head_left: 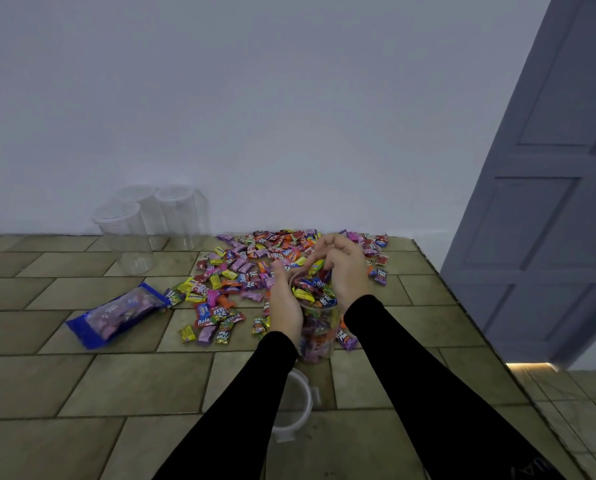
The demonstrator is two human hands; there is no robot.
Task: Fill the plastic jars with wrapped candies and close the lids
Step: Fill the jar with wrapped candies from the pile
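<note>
On the tiled table [82,386], near its right edge:
Jar being filled: a clear plastic jar [316,336] stands upright between the two hands, heaped with wrapped candies above its rim.
Left hand: the left hand [287,306] lies against the left side of the jar at the rim, palm turned to the jar, fingers mostly straight and relaxed; whether it really grasps the jar I cannot tell.
Right hand: the right hand [345,268] is above the jar mouth on the right side, fingers curled downward to the candies on top; if it pinches a candy is hidden.
Loose candies: a wide pile of colourful wrapped candies [255,265] lies behind and left of the jar, reaching to the wall [289,98].
Lid: a clear lid with side clips [298,407] lies flat on the table just before the jar, partly under the left sleeve [241,403].
Other jars: three empty jars with lids on [151,220] stand together at the wall, well apart to the left.
Candy bag: a blue bag with candies [116,315] lies left of the pile.
Door: a grey panelled door [549,185] is at the right.
</note>
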